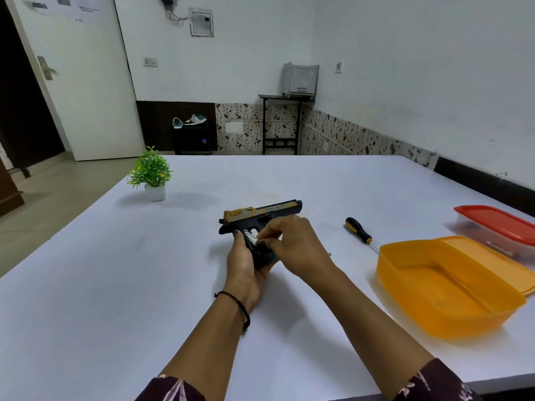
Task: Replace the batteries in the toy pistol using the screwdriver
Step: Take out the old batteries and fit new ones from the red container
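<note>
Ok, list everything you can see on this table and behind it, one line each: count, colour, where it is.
toy pistol: one, black and gold, table centre, held
batteries: two visible, white, in the pistol's open grip
screwdriver: one, black and yellow handle, lying right of the pistol
open container: one, orange, near right
lidded box: one, clear with red lid, far right
potted plant: one, green in white pot, far left
table: one, white
printer: one, grey, on a black stand at the back wall
left hand: grips the pistol's grip
right hand: pinches a battery
</note>
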